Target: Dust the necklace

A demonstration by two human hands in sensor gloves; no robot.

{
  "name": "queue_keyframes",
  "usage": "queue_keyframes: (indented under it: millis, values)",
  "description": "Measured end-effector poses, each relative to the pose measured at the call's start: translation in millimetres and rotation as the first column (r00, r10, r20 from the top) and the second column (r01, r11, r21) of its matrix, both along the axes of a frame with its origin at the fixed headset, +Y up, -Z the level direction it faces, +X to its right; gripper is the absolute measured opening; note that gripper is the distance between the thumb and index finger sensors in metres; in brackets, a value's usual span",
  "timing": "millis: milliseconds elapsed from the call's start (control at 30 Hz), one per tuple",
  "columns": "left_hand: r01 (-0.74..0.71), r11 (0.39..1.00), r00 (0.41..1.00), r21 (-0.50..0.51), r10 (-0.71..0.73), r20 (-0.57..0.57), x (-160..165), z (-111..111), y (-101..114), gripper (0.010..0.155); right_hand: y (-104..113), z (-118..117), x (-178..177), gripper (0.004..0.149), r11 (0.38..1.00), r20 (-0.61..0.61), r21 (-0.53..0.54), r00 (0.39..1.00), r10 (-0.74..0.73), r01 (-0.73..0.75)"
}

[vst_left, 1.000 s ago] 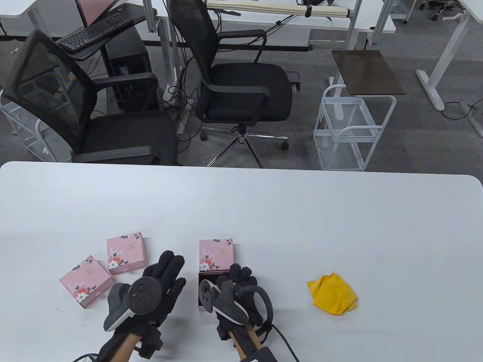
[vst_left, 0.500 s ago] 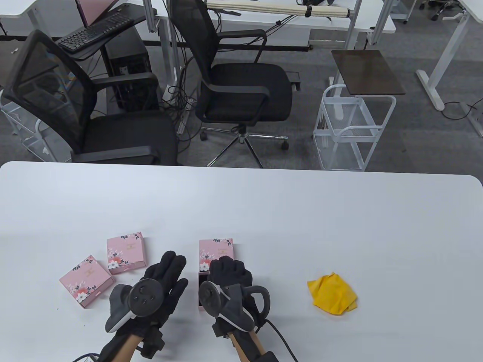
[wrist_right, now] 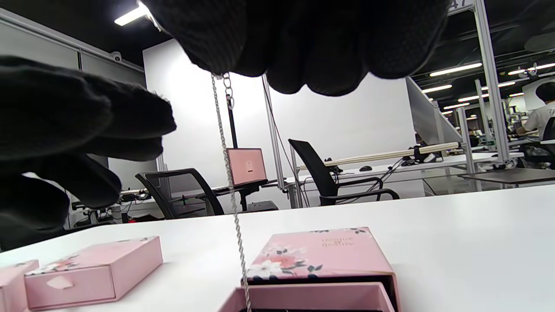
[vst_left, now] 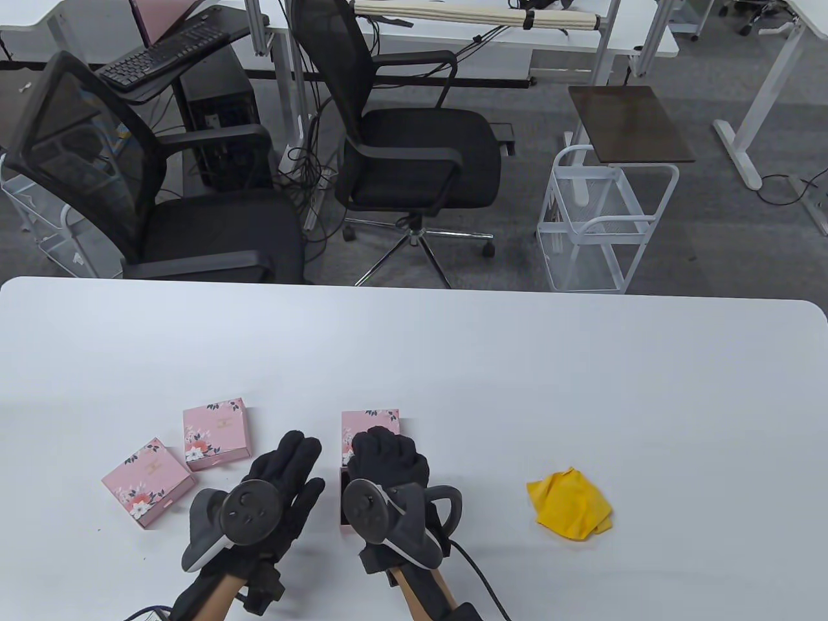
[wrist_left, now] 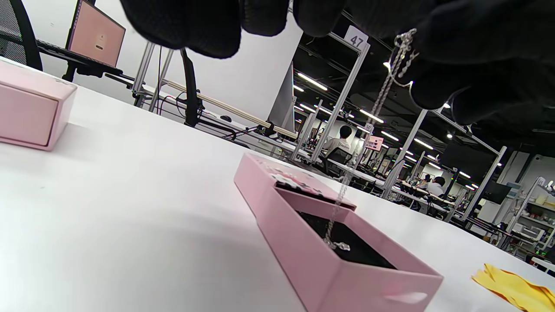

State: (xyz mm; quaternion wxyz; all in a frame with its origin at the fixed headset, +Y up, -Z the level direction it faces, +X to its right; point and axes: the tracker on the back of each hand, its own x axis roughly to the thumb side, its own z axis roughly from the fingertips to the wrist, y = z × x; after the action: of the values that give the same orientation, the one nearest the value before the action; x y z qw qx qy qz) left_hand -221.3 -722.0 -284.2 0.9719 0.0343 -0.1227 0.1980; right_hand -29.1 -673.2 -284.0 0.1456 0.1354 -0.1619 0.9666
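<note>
A thin silver necklace (wrist_right: 225, 151) hangs straight down from the pinched fingers of my right hand (vst_left: 383, 454). It also shows in the left wrist view (wrist_left: 381, 93), and its lower end (wrist_left: 336, 243) still lies on the dark lining of the open pink box (wrist_left: 329, 268). In the table view my right hand is above that box's sleeve (vst_left: 370, 422) and hides most of its drawer (vst_left: 345, 517). My left hand (vst_left: 299, 456) is flat with the fingers spread and holds nothing, just left of the box. A yellow cloth (vst_left: 570, 504) lies crumpled on the table to the right.
Two closed pink floral boxes (vst_left: 215, 432) (vst_left: 149, 482) lie to the left of my left hand. The white table (vst_left: 453, 362) stretches far and right. Office chairs and a white wire cart stand beyond the far edge.
My right hand has moved away from me, from over the drawer to over the box's sleeve, with its fingers curled closed. My left hand has barely shifted.
</note>
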Motion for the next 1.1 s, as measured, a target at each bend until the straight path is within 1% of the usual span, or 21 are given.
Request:
queue_keyframes:
  millis: [167,300,433,567,700,800,867,967,1033,1100]
  values:
    - [-0.024,1.0,0.999,0.006,0.024,0.022,3,0,0,0.063,14,7,-3,0.042,0.998,-0.026,0.046,0.999,-0.036,0.037]
    - [-0.06,0.998,0.997,0.011,0.059,0.047,6,1,1,0.068,24,12,-6,0.042,0.996,-0.044,0.071,0.997,-0.057,0.06]
    - [-0.165,0.986,0.984,0.022,0.163,0.073,7,3,5,0.073,32,16,-8,0.042,0.992,-0.072,0.092,0.994,-0.08,0.087]
    - [-0.296,0.955,0.952,0.026,0.292,0.093,5,5,8,0.074,37,19,-10,0.042,0.989,-0.124,0.061,0.984,-0.129,0.137]
    - [-0.374,0.927,0.926,0.024,0.371,0.076,2,5,9,0.068,39,20,-10,0.042,0.982,-0.163,0.017,0.97,-0.182,0.187]
    - [-0.433,0.899,0.901,0.071,0.432,0.036,-3,5,9,0.054,41,21,-10,0.042,0.981,-0.17,0.017,0.967,-0.189,0.194]
    - [-0.476,0.875,0.879,0.086,0.475,0.037,-6,6,12,0.043,41,21,-9,0.042,0.98,-0.17,0.024,0.967,-0.19,0.197]
    - [-0.502,0.861,0.865,0.076,0.5,0.048,-8,6,15,0.04,41,18,-5,0.042,0.977,-0.151,0.024,0.967,-0.206,0.212]
    - [-0.519,0.853,0.854,0.051,0.515,0.068,-10,5,17,0.04,39,14,-1,0.042,0.974,-0.137,0.011,0.966,-0.222,0.225]
    - [-0.552,0.834,0.831,0.013,0.549,0.085,-12,4,19,0.04,35,11,3,0.042,0.97,-0.124,-0.018,0.962,-0.244,0.244]
